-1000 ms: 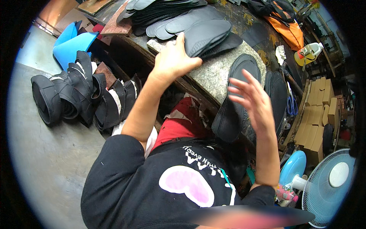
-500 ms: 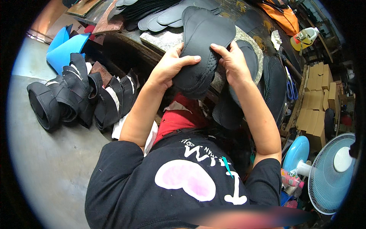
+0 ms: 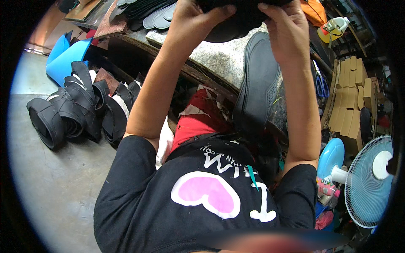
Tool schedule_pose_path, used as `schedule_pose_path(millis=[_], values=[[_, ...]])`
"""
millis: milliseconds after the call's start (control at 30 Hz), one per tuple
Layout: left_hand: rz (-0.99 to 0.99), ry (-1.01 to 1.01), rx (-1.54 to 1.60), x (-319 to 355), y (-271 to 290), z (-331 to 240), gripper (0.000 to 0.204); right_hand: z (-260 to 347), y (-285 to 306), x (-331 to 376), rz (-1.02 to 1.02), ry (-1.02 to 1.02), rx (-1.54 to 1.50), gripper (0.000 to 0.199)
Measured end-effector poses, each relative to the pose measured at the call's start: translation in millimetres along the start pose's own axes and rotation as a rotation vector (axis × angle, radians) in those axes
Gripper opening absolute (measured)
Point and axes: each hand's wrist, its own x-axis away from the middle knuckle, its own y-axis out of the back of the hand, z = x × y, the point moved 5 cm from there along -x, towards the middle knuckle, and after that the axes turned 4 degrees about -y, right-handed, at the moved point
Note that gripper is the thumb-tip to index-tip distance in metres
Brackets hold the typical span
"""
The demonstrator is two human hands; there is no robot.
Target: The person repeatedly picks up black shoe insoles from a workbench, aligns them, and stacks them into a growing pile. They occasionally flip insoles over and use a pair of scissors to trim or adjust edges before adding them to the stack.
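Note:
Both hands grip a black stitched shoe piece (image 3: 236,27) at the top edge of the head view, where much of it is cut off and dark. My left hand (image 3: 195,19) holds its left side, thumb on the near face. On the opposite side my right hand (image 3: 287,26) pinches it the same way, fingers mostly hidden behind. Below the held piece lies a pale speckled stone slab (image 3: 219,59). A stack of long black sole-shaped pieces (image 3: 260,71) with stitched edges rests at the slab's right, beside my right forearm.
Rolled black bundles (image 3: 69,111) and blue sheets (image 3: 69,59) stand on the left. More black pieces (image 3: 147,12) lie on the table's far left. To the right are blue-handled scissors (image 3: 322,86), cardboard boxes (image 3: 346,90), a yellow jug (image 3: 333,30) and a fan (image 3: 368,183).
Both hands have moved up and away from my body with the shoe piece, now partly out of the picture. More of the slab and the black stack shows.

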Motion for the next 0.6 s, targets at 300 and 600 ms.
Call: schedule_pose_path(millis=[300, 600], values=[[-0.045, 0.003, -0.085, -14.3, -11.2, 24.6, 0.09, -32.3, 12.3, -2.4, -0.091, -0.085, 0.172, 0.072], [0.003, -0.051, -0.109, -20.1, -12.0, 47.6, 0.077, -64.3, 25.8, -2.2, -0.115, -0.179, 0.03, 0.053]])
